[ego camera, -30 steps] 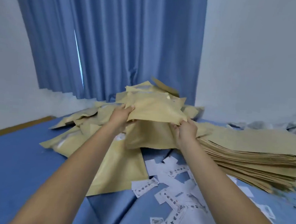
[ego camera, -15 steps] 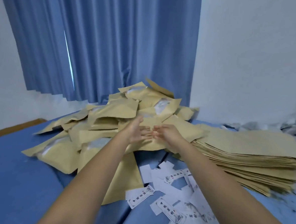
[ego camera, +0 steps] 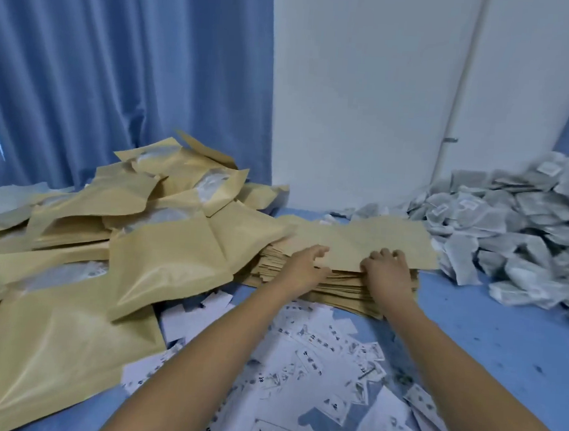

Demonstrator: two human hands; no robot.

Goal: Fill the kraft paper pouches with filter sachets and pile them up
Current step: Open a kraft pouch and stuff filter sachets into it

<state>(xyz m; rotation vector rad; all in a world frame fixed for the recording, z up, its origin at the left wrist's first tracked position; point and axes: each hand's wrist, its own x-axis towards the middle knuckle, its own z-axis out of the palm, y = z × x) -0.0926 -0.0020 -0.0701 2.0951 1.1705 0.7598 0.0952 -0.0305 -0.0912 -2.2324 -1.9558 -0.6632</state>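
Flat pouch stack (ego camera: pixel 358 243) mid blue surface (ego camera: pixel 501 345). Left hand (ego camera: pixel 303 266) and right hand (ego camera: pixel 389 271) at its near edge, fingers curled over top sheets, gripping. Filled pouches (ego camera: pixel 160 257) heaped left, touching stack. Sachets (ego camera: pixel 509 229) heaped right. Printed slips (ego camera: pixel 317 367) scattered in front.

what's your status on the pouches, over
Left hand and right hand both pinch near edge of top pouch on flat stack. Filled pile at left, sachets at right. Nothing blocking the stack.

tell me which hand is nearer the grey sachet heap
Right. The right hand is left of the sachet heap, on the flat pouch stack; the left hand lies further left.
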